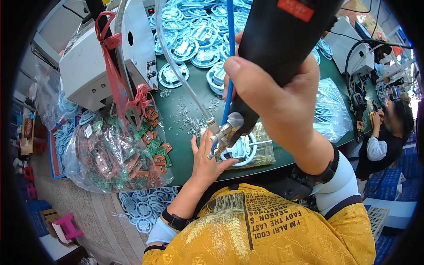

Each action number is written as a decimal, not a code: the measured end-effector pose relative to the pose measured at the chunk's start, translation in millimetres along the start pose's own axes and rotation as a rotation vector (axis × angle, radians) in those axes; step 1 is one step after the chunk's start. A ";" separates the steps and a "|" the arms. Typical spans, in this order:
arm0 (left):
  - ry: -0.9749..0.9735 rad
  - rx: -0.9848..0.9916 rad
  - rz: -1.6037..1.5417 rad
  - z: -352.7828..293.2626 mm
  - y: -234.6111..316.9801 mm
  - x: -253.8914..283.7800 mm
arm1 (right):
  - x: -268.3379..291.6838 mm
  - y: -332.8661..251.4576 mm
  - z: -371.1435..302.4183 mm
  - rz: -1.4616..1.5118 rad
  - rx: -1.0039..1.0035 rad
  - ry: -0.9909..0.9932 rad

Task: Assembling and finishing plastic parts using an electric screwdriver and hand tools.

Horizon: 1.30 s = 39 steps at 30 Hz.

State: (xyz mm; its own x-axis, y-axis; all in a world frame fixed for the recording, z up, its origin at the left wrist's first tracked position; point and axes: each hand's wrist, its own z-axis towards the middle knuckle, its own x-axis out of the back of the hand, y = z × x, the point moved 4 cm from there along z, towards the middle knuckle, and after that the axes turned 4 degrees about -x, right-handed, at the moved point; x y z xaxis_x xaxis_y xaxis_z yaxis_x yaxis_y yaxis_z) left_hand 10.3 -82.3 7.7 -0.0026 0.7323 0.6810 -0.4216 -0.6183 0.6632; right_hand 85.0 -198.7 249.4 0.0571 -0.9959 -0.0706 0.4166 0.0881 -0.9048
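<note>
My right hand (282, 97) is wrapped round the thick black body of a power screwdriver (282, 44), held upright and tilted. Its metal nozzle (225, 132), fed by a clear tube (176, 75) and a blue hose (230, 57), hangs over a light-blue round plastic part (242, 150). This part has a thin white stick out to the right and rests on a clear-wrapped pad (264, 154) near the table's front edge. My left hand (206, 159) lies beside it with fingers spread, the thumb touching its rim. The nozzle hides the screwdriver's tip.
Small loose screws (192, 123) lie beyond my left hand. Light-blue round parts (198, 37) are heaped at the back. A bag of circuit boards (115, 154) sits left, below a grey machine box (106, 57). To the right are a bag of blue sticks (329, 110) and another person (388, 132).
</note>
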 end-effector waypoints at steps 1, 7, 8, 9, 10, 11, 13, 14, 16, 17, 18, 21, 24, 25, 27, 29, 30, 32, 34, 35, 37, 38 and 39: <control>-0.008 0.002 0.007 -0.2 0.9 0.9 | 1.6 2.4 0.2 -0.001 -0.001 0.000; -0.020 -0.043 0.034 4.2 11.1 5.7 | 0.3 6.8 -3.4 -0.040 0.021 -0.073; -0.021 -0.053 0.036 4.5 12.2 5.7 | 2.7 6.9 -3.5 -0.041 0.027 -0.067; -0.024 -0.018 0.010 4.8 11.2 5.5 | 4.6 5.7 -2.8 -0.048 0.057 -0.091; -0.026 0.021 -0.013 3.7 10.1 6.1 | 6.1 4.4 -2.5 -0.051 0.085 -0.118; -0.075 0.004 0.067 2.7 10.0 6.5 | 11.8 2.9 -0.5 -0.031 0.115 -0.122; -0.076 0.046 0.037 2.9 11.0 8.7 | 23.7 -10.2 6.9 -0.034 0.168 -0.134; -0.080 0.078 -0.004 4.0 10.9 8.5 | 31.6 -19.7 11.5 -0.004 0.206 -0.145; -0.064 0.039 0.028 3.9 12.2 7.0 | 32.8 -48.3 15.4 0.166 0.013 0.055; -0.072 0.042 0.024 6.3 14.6 7.5 | 34.5 -65.1 16.0 0.119 0.026 0.070; -0.080 0.045 0.018 8.2 16.3 7.8 | 38.3 -74.3 16.3 0.072 0.038 0.084; -0.086 0.040 0.050 11.5 21.3 11.9 | 52.9 -66.1 18.8 0.045 0.116 -0.041; -0.103 0.007 0.056 19.3 29.3 19.6 | 58.8 -27.8 20.0 0.069 0.116 0.016; -0.113 -0.031 0.055 23.2 32.6 21.2 | 58.0 -27.0 17.2 -0.066 0.085 0.061; -0.131 -0.059 0.063 31.5 36.8 22.1 | 64.5 -18.4 16.4 -0.071 0.135 0.033; -0.143 -0.079 0.076 38.3 37.7 20.9 | 65.4 -15.2 14.2 -0.083 0.155 0.013; -0.127 -0.096 0.087 41.5 38.7 20.3 | 66.8 -14.5 14.0 -0.082 0.153 0.015; -0.115 -0.117 0.097 47.7 40.8 17.2 | 69.7 -13.1 13.3 -0.057 0.131 0.006; -0.085 -0.135 0.056 53.1 43.6 13.2 | 71.2 -15.6 14.4 -0.056 0.149 0.009; -0.087 -0.136 0.056 54.9 44.8 9.9 | 71.4 -17.9 15.1 -0.055 0.168 0.009; -0.040 -0.140 0.048 58.2 45.5 4.4 | 70.5 -20.0 17.0 0.046 0.138 -0.001; -0.041 -0.141 0.047 60.4 43.4 0.8 | 69.5 -20.4 18.0 0.147 0.108 -0.012; -0.030 -0.146 0.026 62.8 41.0 -2.6 | 68.0 -21.3 18.2 0.145 0.108 -0.011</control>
State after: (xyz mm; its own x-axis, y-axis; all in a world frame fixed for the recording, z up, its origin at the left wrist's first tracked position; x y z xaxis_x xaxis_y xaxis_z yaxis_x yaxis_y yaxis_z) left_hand 50.0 -127.5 52.6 0.0109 0.7065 0.7077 -0.5492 -0.5872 0.5946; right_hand 96.6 -267.9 271.5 0.1333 -0.9722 -0.1923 0.4986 0.2335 -0.8348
